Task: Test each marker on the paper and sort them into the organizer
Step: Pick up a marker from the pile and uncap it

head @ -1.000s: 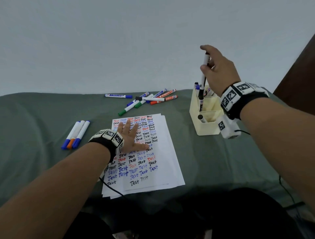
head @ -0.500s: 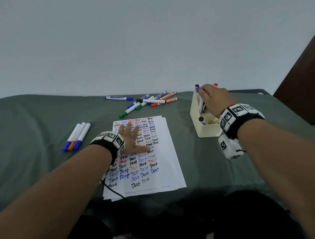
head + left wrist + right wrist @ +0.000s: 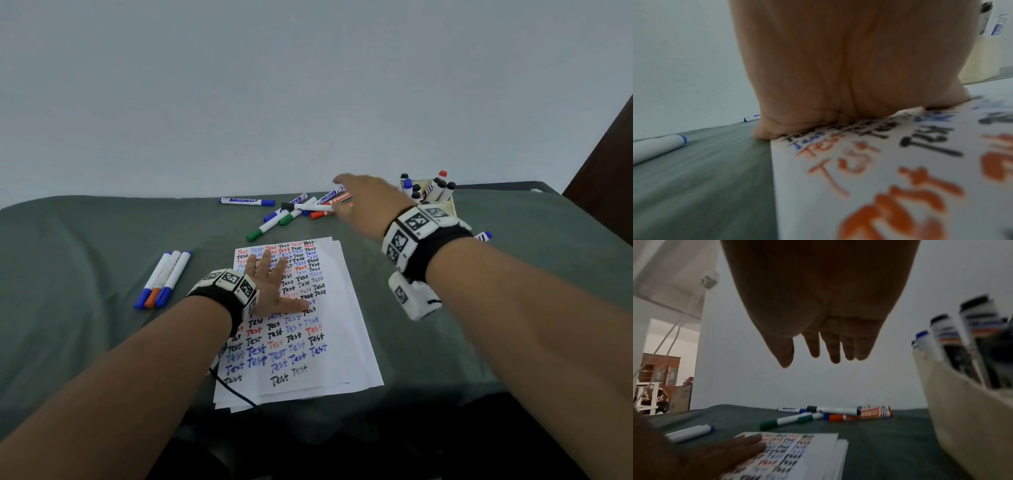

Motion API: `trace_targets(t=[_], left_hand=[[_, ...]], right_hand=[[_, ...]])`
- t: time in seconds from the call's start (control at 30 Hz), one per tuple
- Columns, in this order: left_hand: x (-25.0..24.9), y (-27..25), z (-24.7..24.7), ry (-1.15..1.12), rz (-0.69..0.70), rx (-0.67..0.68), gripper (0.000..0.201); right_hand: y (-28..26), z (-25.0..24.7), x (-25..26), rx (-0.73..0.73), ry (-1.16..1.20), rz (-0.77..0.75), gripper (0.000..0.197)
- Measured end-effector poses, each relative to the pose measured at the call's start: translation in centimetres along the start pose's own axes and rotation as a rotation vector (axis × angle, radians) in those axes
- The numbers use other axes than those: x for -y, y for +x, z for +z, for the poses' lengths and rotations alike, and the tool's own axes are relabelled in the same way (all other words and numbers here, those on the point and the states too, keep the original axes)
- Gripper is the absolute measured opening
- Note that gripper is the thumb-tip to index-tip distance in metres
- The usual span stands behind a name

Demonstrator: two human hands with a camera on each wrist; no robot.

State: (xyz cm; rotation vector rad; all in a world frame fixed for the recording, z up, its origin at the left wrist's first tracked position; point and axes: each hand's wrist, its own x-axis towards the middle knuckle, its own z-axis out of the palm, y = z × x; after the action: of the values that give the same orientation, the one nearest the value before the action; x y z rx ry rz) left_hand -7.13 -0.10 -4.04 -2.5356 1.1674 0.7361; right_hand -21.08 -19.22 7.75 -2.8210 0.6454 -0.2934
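A grey-green cloth [image 3: 85, 240] covers the counter, a plain pale wall [image 3: 308, 85] stands behind it, and a wooden cabinet [image 3: 659, 368] shows through a doorway.

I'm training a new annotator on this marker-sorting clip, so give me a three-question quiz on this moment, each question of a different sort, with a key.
1. True or false: the right hand is gripping a marker.
2. What does the left hand rest on? A) the organizer B) the paper C) the three markers at the left
3. Fill in: the black-capped marker lies on top of the loose ____ of markers at the back of the table.

Key
1. False: its fingers are stretched out and empty above the loose pile.
2. B: it lies flat on the paper, apart from the three markers and the organizer.
3. pile
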Motion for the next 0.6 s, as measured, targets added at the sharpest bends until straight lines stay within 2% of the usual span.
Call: trace_targets(t=[0.13, 0.3, 0.43, 0.6], left_hand=[[0.0, 0.1, 0.1, 0.008, 0.002, -0.013, 0.124], [0.1, 0.3, 0.0, 0.032, 0.0, 0.006, 0.126], [0.2, 0.4, -0.3, 0.045, -0.01, 0.03, 0.127], [0.3, 0.7, -1.4, 0.084, -0.038, 0.103, 0.131]], right_hand=[[0.0, 3.9, 1.5, 0.253, -0.075, 0.044, 0.056], [-0.5, 8.0, -0.1, 0.428, -0.216, 0.203, 0.074], [-0.8, 10.6, -2.3, 0.447, -0.146, 0.303, 0.088], [-0.5, 12.4, -3.3, 0.416, -0.121, 0.297, 0.095]])
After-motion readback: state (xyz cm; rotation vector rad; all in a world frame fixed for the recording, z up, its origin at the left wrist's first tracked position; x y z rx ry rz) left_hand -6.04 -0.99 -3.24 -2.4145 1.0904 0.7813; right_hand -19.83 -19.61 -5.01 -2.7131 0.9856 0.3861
